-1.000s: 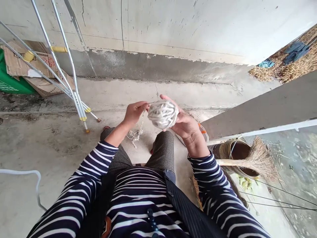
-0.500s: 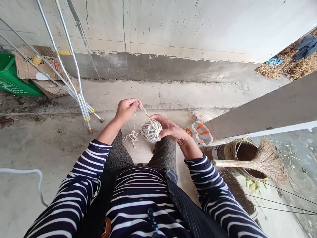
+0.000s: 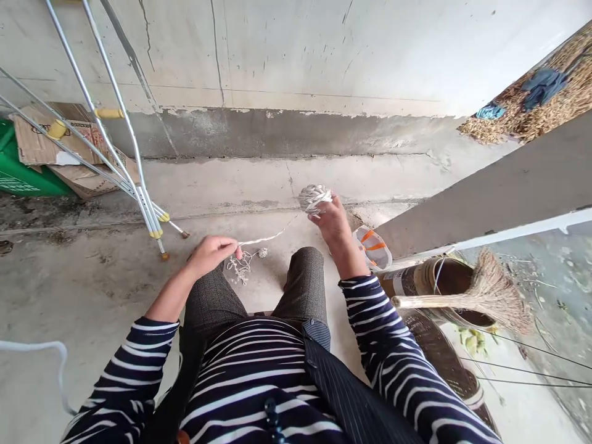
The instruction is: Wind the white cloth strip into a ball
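Note:
A ball of whitish cord (image 3: pixel 314 199) is gripped in my right hand (image 3: pixel 333 221), raised ahead of my right knee. From it a strand of cord (image 3: pixel 263 239) runs down and left to my left hand (image 3: pixel 213 254), which pinches it between thumb and fingers above my left knee. Under that strand, a loose tangle of the cord (image 3: pixel 241 266) lies low between my legs, with a small knotted clump (image 3: pixel 263 252) at its right end. Whether the tangle joins the strand at my left fingers is hidden.
Metal crutches (image 3: pixel 124 160) lean at the left by flattened cardboard (image 3: pixel 69 139) and a green bin (image 3: pixel 18 163). On my right are a white-and-orange bag (image 3: pixel 374 248), a bucket (image 3: pixel 416 280) and a straw broom (image 3: pixel 490 296). A wall (image 3: pixel 296 132) runs across the front.
My right hand has carried the ball of cord up and to the right. My left hand has moved down and left, so the strand between them is longer.

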`<state>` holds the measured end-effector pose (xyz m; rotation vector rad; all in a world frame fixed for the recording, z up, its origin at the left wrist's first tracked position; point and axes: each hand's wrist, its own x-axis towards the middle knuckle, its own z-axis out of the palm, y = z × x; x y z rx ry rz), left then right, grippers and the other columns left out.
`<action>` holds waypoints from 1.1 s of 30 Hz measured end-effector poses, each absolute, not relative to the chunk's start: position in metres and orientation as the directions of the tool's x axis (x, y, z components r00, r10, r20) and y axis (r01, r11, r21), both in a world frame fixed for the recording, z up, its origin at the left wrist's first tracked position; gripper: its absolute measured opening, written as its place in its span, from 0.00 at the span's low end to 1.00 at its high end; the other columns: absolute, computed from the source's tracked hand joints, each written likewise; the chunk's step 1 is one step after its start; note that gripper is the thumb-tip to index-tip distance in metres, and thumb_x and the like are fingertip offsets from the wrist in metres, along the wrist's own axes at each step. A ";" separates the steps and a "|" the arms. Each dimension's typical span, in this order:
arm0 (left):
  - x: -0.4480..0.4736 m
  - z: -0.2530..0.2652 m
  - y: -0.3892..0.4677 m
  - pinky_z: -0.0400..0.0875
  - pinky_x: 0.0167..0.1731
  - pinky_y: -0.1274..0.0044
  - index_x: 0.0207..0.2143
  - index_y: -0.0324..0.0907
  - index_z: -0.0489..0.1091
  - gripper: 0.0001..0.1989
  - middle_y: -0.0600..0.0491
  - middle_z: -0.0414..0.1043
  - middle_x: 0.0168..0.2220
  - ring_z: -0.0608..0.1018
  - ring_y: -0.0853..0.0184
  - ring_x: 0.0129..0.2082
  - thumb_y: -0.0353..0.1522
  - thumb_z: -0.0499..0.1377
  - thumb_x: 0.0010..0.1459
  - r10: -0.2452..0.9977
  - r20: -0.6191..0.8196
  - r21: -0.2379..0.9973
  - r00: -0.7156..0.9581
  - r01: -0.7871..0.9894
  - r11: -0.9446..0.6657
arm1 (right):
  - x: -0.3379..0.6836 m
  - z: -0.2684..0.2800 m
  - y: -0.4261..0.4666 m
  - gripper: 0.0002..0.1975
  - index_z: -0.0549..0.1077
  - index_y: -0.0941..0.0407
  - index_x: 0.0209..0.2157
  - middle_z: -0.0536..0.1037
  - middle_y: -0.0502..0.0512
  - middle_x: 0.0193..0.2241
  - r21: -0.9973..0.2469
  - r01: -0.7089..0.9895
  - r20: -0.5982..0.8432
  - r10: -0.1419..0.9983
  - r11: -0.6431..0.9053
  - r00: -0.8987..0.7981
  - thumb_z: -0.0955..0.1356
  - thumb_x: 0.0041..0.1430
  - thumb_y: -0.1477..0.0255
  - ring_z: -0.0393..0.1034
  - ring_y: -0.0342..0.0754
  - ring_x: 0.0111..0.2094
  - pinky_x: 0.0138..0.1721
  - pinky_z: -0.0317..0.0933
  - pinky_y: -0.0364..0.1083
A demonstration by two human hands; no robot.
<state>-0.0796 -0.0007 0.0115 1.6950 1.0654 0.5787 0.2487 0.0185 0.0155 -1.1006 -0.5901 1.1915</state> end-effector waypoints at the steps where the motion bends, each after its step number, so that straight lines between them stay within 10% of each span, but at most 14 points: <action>1: -0.079 -0.002 0.002 0.76 0.44 0.71 0.26 0.42 0.80 0.16 0.49 0.84 0.32 0.84 0.57 0.38 0.41 0.59 0.60 0.871 -0.167 0.887 0.461 0.456 -0.071 | 0.251 0.025 0.017 0.26 0.65 0.49 0.42 0.77 0.45 0.39 -0.889 -0.459 -0.160 0.944 -0.010 0.289 0.73 0.38 0.71 0.72 0.42 0.35 0.30 0.71 0.39; 6: -0.062 -0.046 0.014 0.76 0.46 0.70 0.45 0.42 0.81 0.16 0.46 0.84 0.46 0.84 0.54 0.47 0.38 0.61 0.57 0.944 -0.202 0.808 0.261 0.589 0.010 | 0.241 0.058 0.004 0.26 0.69 0.49 0.43 0.79 0.47 0.39 -0.830 -0.554 -0.142 0.985 -0.065 0.097 0.74 0.37 0.71 0.73 0.43 0.35 0.28 0.72 0.39; 12: -0.016 -0.024 0.022 0.72 0.58 0.67 0.59 0.41 0.73 0.23 0.43 0.77 0.59 0.79 0.57 0.58 0.36 0.62 0.62 0.932 0.104 0.940 0.346 0.271 -0.206 | 0.197 0.046 -0.014 0.30 0.72 0.51 0.46 0.79 0.47 0.36 -0.806 -0.507 -0.228 0.950 -0.307 -0.214 0.74 0.36 0.75 0.73 0.44 0.29 0.24 0.75 0.42; 20: -0.004 -0.013 0.005 0.78 0.41 0.69 0.31 0.42 0.80 0.04 0.51 0.83 0.32 0.83 0.54 0.41 0.31 0.64 0.54 0.931 0.009 0.969 0.365 0.227 -0.098 | 0.175 0.019 -0.032 0.30 0.73 0.51 0.47 0.79 0.46 0.35 -0.759 -0.530 -0.221 0.915 -0.379 -0.337 0.74 0.38 0.78 0.74 0.43 0.27 0.22 0.74 0.41; 33: -0.007 -0.016 -0.003 0.73 0.33 0.70 0.20 0.43 0.73 0.13 0.52 0.78 0.24 0.80 0.58 0.31 0.41 0.65 0.52 0.963 -0.023 0.971 0.269 0.237 -0.043 | 0.181 0.019 -0.035 0.31 0.74 0.52 0.49 0.80 0.48 0.34 -0.728 -0.569 -0.152 0.898 -0.384 -0.412 0.74 0.39 0.78 0.75 0.44 0.27 0.24 0.76 0.42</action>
